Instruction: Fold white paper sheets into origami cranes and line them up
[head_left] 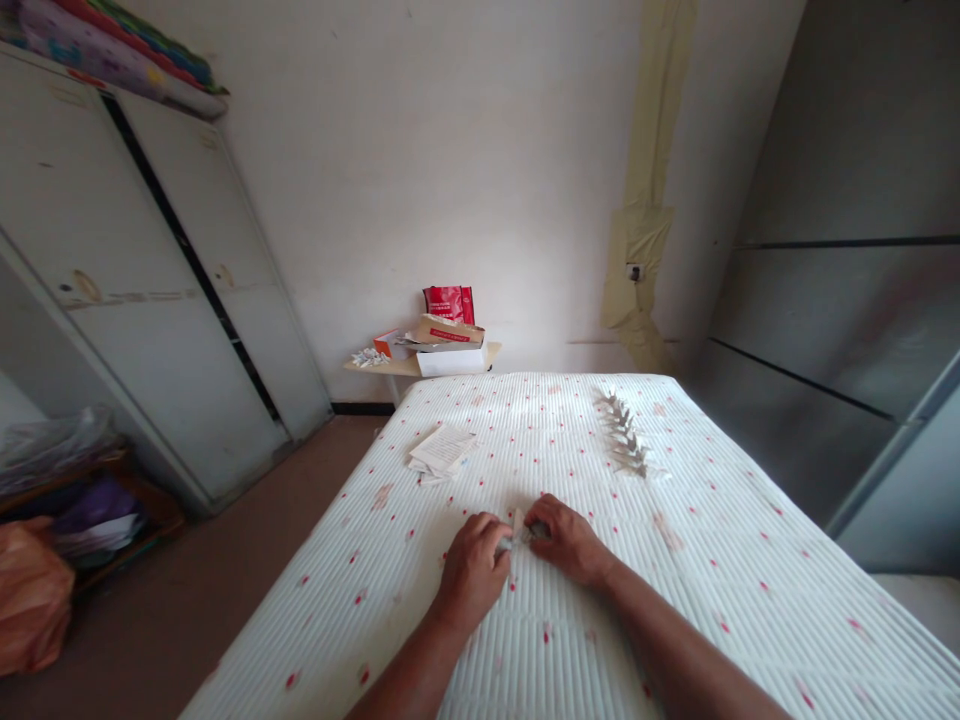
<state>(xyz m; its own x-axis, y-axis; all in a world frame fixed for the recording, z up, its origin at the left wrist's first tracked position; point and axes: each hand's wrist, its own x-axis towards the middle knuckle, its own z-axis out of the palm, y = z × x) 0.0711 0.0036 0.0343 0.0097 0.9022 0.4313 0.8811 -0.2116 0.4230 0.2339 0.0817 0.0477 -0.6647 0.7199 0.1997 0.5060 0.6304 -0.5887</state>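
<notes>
Basically, left to right: pale lockers [142, 250] off to the side, then a small worktop [401, 368] at the back carrying a white box [451, 361] and a pile of small white pieces [371, 357]. Loose stack of printed sheets [442, 450] lies on the quilted cover [405, 620], just beyond the left hand [474, 565], presumably parked within reach but out of the way. Left grip is closed, thumb and fingers pinching one side of a folded paper [519, 522]. Paper sits between both hands, low at the cover, likely for backing; can't tell if it touches. Right hand [564, 540]: grip also closed, on the other side; opposed pinches probably stop it twisting. One piece or two? Can't tell, fingers hide it. Further right, a row of folded pieces [624, 435] runs front to back, well apart, probably so nothing crushes them.
</notes>
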